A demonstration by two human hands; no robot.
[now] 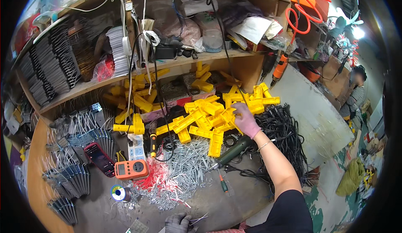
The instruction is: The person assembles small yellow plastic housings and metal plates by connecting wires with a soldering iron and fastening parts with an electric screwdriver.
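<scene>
My right hand (246,121), in a thin pink glove, reaches into a heap of yellow plastic housings (205,112). Its fingers bend closed around a yellow plastic housing (228,116) at the right side of the heap. At the lower edge, my left hand (178,223) wears a grey glove and its fingers are curled. Thin white wires (199,219) stick out beside it; what it holds is hidden. Below the heap lie many loose silvery screws (188,160) and red-and-white small pieces (153,175). A dark green power screwdriver (235,151) lies under my right wrist.
Black coiled cables (287,141) pile up beyond my right forearm. An orange meter (132,169), a phone (99,159), a solder spool (120,193) and stacked metal plates with white wires (69,178) occupy the left. An orange screwdriver (279,70) hangs near the shelf (201,59). Another person (356,93) is far right.
</scene>
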